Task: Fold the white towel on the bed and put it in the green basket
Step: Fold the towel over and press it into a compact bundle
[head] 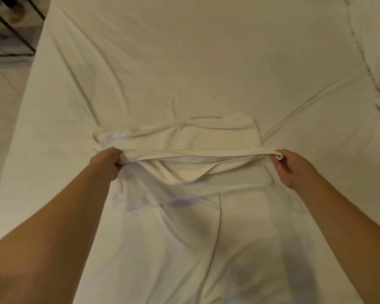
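Observation:
The white towel (184, 141) lies across the middle of the bed (184, 62), partly folded over itself and still rumpled. Its near edge is pulled taut between my two hands. My left hand (108, 163) is clenched on the towel's left end. My right hand (292, 166) pinches the rolled right corner between thumb and fingers. More white cloth hangs down toward me below the taut edge. The green basket is nowhere in view.
White pillows (377, 44) sit at the bed's right edge. A dark metal frame (11, 34) stands on the floor beyond the bed's left side. The sheet is creased, with wide flat room behind the towel.

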Tool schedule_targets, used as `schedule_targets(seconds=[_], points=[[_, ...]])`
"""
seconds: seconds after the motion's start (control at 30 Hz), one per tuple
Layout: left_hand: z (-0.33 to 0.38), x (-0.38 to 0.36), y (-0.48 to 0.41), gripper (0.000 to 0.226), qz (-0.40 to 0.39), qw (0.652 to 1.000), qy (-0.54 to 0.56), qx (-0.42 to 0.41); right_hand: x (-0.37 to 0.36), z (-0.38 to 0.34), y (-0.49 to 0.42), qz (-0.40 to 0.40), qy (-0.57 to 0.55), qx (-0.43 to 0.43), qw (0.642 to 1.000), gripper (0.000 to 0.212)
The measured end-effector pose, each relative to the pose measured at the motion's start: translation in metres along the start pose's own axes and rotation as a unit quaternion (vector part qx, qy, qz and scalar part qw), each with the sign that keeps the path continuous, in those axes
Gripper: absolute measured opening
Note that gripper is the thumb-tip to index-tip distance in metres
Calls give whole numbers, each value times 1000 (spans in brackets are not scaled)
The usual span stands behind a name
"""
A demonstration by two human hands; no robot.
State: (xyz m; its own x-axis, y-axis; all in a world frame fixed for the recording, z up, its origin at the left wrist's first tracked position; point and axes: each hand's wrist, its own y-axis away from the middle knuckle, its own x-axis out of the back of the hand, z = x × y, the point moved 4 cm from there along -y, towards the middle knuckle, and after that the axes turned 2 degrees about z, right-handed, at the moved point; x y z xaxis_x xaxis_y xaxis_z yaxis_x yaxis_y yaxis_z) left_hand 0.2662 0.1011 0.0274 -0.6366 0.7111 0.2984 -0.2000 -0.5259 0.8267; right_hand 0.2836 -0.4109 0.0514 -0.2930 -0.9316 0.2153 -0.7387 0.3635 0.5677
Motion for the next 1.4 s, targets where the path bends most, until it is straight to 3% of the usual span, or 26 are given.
schedule_targets(seconds=[0.07,0.23,0.43,0.5,0.57,0.63,0.7,0.73,0.8,0.9,0.97,1.03,1.13,1.4], points=[[9,-12,-9,5,-8,1000,-22,9,-19,-14,-14,-13,73,33,997,28],[26,-33,-34,23,-12,999,-46,16,-38,-38,-53,-14,147,59,987,21],[40,-57,-60,20,-29,998,-44,18,-63,-57,-87,-22,266,101,958,33],[41,-60,-70,17,-17,1000,-9,21,-75,-63,-89,-36,337,125,932,30],[44,-62,-74,3,-3,999,51,10,-85,-69,-95,-61,254,92,961,22],[48,-64,-73,20,-16,988,152,-24,-97,-70,-102,-73,9,0,997,22],[50,-68,-69,30,-40,977,200,-54,-108,-62,-108,-51,-206,-119,970,9],[50,-68,-69,34,-34,979,180,-86,-113,-60,-109,-51,-216,-141,965,12],[49,-65,-72,49,18,977,31,-212,-122,-51,-112,-62,-138,-130,980,34],[35,-70,-79,61,47,878,-283,-383,-123,-37,-110,-62,127,-15,990,47],[20,-77,-85,63,25,815,-425,-394,-125,-25,-108,-98,276,33,956,53],[8,-80,-99,69,13,777,-503,-379,-126,-9,-106,-156,371,33,915,63],[3,-80,-118,80,17,754,-545,-365,-125,7,-100,-205,453,31,867,73],[6,-81,-90,68,53,760,-495,-417,-109,-2,-85,-176,420,79,887,67]])
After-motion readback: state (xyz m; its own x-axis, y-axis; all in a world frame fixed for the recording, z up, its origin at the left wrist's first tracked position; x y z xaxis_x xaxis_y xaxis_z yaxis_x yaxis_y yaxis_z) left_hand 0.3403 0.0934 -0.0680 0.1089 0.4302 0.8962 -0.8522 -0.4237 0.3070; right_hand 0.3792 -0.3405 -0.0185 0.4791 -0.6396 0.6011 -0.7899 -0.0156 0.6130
